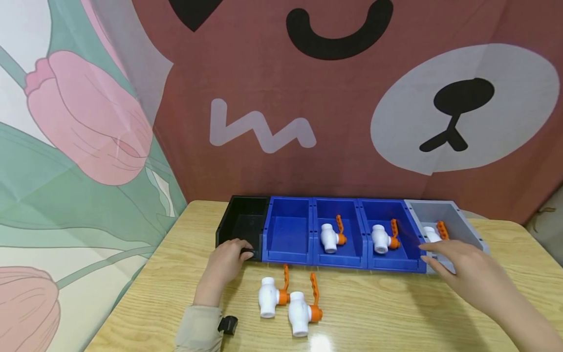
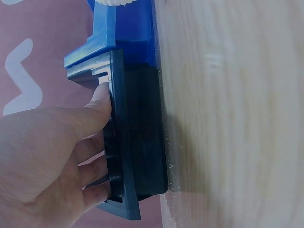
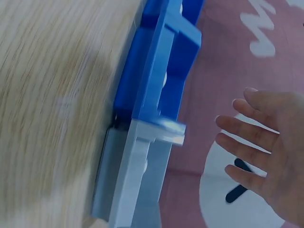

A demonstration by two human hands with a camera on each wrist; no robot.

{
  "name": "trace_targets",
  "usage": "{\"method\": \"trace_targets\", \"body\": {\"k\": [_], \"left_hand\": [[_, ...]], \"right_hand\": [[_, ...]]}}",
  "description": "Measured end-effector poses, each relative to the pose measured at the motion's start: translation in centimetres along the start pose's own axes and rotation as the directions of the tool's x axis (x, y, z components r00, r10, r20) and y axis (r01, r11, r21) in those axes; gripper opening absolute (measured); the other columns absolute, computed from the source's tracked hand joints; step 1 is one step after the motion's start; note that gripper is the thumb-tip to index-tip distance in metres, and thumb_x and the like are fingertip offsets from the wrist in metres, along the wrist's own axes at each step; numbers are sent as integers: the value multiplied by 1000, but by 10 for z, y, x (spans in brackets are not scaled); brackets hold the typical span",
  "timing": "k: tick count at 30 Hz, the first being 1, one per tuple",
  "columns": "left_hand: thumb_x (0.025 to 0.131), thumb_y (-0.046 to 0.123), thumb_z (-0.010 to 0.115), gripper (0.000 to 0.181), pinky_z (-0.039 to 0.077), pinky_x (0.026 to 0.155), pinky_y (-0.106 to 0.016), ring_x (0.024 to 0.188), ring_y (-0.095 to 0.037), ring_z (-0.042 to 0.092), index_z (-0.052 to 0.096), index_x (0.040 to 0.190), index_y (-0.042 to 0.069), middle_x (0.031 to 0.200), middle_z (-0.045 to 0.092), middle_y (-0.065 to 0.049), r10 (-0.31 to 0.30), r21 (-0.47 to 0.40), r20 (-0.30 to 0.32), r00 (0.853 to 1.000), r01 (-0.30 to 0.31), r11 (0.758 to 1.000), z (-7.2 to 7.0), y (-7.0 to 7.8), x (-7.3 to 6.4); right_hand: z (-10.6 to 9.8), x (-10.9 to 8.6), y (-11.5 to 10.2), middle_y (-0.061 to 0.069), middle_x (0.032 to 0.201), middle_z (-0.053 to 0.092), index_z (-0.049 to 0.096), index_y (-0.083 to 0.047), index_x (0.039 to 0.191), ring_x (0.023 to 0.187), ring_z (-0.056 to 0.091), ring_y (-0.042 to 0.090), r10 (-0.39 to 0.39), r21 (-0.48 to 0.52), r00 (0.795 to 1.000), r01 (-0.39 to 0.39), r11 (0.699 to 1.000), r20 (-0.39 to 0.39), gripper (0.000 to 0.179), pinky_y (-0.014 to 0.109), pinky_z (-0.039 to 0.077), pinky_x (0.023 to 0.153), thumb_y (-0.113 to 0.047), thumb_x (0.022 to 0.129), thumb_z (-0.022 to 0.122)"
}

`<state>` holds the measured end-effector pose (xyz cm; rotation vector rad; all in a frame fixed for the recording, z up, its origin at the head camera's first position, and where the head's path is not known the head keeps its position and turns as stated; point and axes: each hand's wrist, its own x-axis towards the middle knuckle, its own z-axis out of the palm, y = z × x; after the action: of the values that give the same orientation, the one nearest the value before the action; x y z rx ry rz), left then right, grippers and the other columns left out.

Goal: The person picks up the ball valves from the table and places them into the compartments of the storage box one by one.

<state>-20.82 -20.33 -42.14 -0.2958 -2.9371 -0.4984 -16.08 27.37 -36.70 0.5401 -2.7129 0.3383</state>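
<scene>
My left hand grips the front rim of a black bin; in the left wrist view its thumb lies on the rim and its fingers reach over the edge. The right hand hovers at the front of a grey bin, holding nothing, its fingers spread in the right wrist view. A white ball valve with an orange handle lies in that bin, partly hidden by the hand. On the table in front, two more such ball valves, one left and one right, lie side by side.
Between the black and grey bins stand three joined blue bins: a left one with nothing visible inside, a middle one and a right one, each with one ball valve. The wooden table meets a printed cloth behind.
</scene>
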Motion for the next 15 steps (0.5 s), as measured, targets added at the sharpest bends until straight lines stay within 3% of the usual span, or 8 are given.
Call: {"method": "trace_targets", "body": {"k": [3, 8, 12, 15], "left_hand": [[93, 19, 71, 11, 54, 85, -46, 95, -30, 65, 74, 100, 11, 97, 69, -5, 7, -1, -7, 1000, -7, 1000, 0, 0, 0], [92, 18, 71, 11, 54, 84, -45, 94, -29, 65, 74, 99, 10, 97, 69, -6, 9, -3, -13, 1000, -9, 1000, 0, 0, 0], [92, 18, 71, 11, 54, 85, -46, 95, -29, 65, 74, 100, 10, 97, 69, -6, 7, -6, -6, 1000, -7, 1000, 0, 1, 0], [93, 18, 71, 11, 54, 85, -46, 95, -30, 65, 74, 99, 11, 97, 69, -6, 5, -13, -3, 1000, -5, 1000, -1, 1, -1]], "right_hand": [[-3, -4, 9, 18, 104, 70, 74, -7, 108, 93, 66, 41, 87, 15, 994, -88, 996, 73, 24, 55, 54, 65, -23, 90, 74], [-6, -4, 23, 22, 113, 68, 71, -3, 113, 104, 60, 51, 192, 51, 963, -205, 977, 191, 34, 62, 50, 70, -33, 97, 65], [-6, -4, 33, 26, 115, 66, 70, -3, 114, 107, 56, 55, 228, 59, 945, -248, 967, 235, 37, 65, 48, 71, -36, 99, 62], [-4, -4, 41, 27, 117, 65, 71, -5, 114, 107, 56, 55, 233, 68, 942, -256, 964, 240, 33, 64, 47, 71, -33, 98, 64]]}}
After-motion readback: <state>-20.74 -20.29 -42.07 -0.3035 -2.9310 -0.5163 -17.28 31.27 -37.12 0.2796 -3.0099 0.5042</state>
